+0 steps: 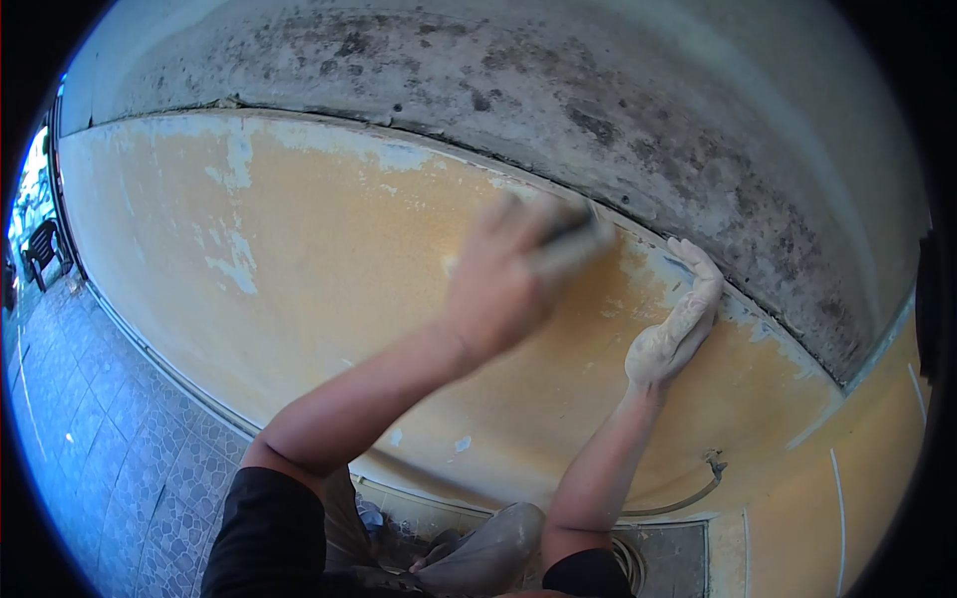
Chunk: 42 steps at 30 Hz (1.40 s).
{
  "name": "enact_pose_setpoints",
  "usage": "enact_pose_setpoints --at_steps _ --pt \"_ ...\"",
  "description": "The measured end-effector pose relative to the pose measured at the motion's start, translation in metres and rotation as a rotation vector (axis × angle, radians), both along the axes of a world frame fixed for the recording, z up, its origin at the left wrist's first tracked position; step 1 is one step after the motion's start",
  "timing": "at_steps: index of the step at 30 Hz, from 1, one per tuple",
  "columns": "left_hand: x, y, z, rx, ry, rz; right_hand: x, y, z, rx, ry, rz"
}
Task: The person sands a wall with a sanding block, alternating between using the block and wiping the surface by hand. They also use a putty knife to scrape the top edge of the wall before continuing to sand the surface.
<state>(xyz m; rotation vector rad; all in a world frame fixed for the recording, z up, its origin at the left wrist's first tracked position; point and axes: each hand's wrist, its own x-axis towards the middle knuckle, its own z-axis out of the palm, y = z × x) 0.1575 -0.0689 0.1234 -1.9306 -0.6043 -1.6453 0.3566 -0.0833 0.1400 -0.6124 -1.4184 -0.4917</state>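
Observation:
My left hand (508, 274) is raised in front of the yellow wall (349, 239), blurred by motion. Its fingers are wrapped round a blurred block-like tool (576, 241), dark on one side and pale on the other. To the right, my right hand (683, 319), coated in pale dust, rests against the wall just below the ledge crack. Its fingers are stretched out and together, with nothing visible in them. The yellow paint shows pale worn patches, mostly along the upper edge.
Above the crack runs a grey, stained surface (598, 110). A tap with a hose (716, 466) is low on the right. Grey patterned floor tiles (130, 448) and a dark chair (43, 249) lie to the left. My bent knees are below.

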Motion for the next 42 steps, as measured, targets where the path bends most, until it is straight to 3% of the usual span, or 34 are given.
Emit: enact_pose_setpoints --at_steps 1,3,5,6,9,10,12,14,17,20,22,24,27,29,31,34,35,37,39,42 --pt "-0.007 0.003 0.022 -0.009 -0.127 -0.03 0.003 -0.002 0.0 -0.01 -0.038 -0.007" --pt "-0.004 -0.007 0.038 -0.028 -0.28 0.168 0.005 -0.003 -0.001 -0.028 -0.074 -0.024" --pt "0.027 0.001 0.005 0.065 -0.07 0.022 0.001 0.002 -0.003 -0.011 -0.029 -0.018" --pt "0.04 -0.005 -0.018 0.073 0.087 0.057 0.001 0.003 -0.003 -0.011 -0.016 -0.03" --pt "0.029 -0.006 -0.023 0.082 0.124 0.0 0.009 0.0 -0.003 0.033 -0.147 -0.145" --pt "0.019 0.0 -0.016 0.094 0.068 0.083 0.015 -0.002 -0.001 0.041 -0.142 -0.145" --pt "-0.004 0.005 0.014 0.064 -0.152 0.131 0.03 -0.01 0.001 0.056 -0.206 -0.413" --pt "0.001 0.008 0.02 0.078 -0.334 0.162 0.044 -0.002 -0.002 0.028 -0.098 -0.323" --pt "0.044 -0.008 -0.033 0.108 0.107 0.102 0.041 0.001 -0.003 -0.003 -0.001 -0.246" --pt "0.039 -0.003 -0.042 0.081 0.143 0.034 0.041 0.001 -0.002 0.039 -0.019 -0.269" --pt "0.003 0.008 -0.017 0.155 0.0 0.176 0.041 -0.008 -0.002 -0.033 -0.001 -0.091" --pt "-0.033 0.018 0.016 0.112 -0.367 0.184 0.046 -0.006 -0.004 -0.029 -0.027 -0.115" --pt "-0.066 0.025 0.024 0.217 -0.516 0.374 0.046 -0.004 -0.005 -0.02 -0.051 -0.173" --pt "-0.033 0.031 -0.029 -0.076 -0.393 0.113 0.039 0.0 -0.005 -0.009 -0.048 -0.201" --pt "-0.013 0.012 -0.062 0.122 -0.004 0.176 0.032 0.003 -0.006 0.011 0.058 -0.143" --pt "-0.052 0.017 -0.043 0.153 -0.007 0.249 0.037 0.001 -0.005 -0.008 0.037 -0.141" --pt "-0.071 0.039 -0.038 -0.015 -0.181 0.168 0.039 0.0 -0.005 -0.015 0.026 -0.147" --pt "-0.113 0.03 0.014 0.177 -0.473 0.316 0.039 -0.003 -0.003 -0.03 -0.004 -0.145" --pt "-0.106 0.034 0.015 0.186 -0.576 0.328 0.037 -0.001 -0.004 -0.04 0.036 -0.173" --pt "-0.048 0.016 -0.04 0.095 -0.217 0.183 0.026 0.002 -0.003 -0.008 0.058 -0.307"
